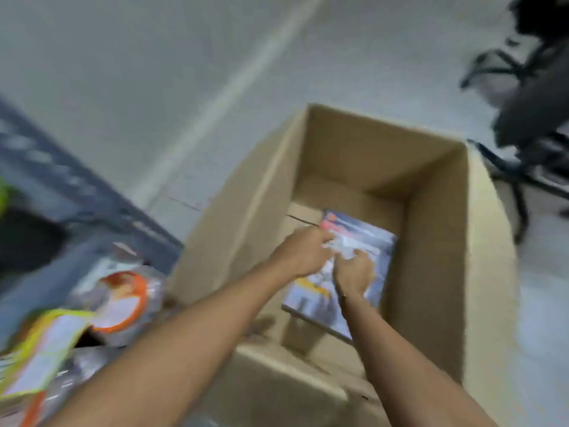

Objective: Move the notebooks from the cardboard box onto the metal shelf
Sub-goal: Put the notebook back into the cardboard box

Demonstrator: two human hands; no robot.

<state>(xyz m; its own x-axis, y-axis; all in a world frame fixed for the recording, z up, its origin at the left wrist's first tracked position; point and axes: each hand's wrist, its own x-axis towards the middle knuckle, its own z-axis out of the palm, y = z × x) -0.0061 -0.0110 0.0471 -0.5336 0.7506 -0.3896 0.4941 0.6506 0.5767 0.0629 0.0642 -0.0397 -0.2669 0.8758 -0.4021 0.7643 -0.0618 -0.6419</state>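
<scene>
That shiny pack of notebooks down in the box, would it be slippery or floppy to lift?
The notebook pack looks glossy, as if plastic-wrapped, so probably slippery. It lies flat with straight edges, so likely fairly stiff. Both hands, left hand and right hand, reach for it, hinting at some weight.

Place: looks like a storeroom or office back room
Floor point(154, 72): plain grey, with one pale painted line
Chair point(529, 112): black office chair on wheels, top right
Box point(480, 241): big open cardboard box on the floor
Shelf point(61, 192): dark metal, wrapped packs point(120, 303) piled beside it
</scene>
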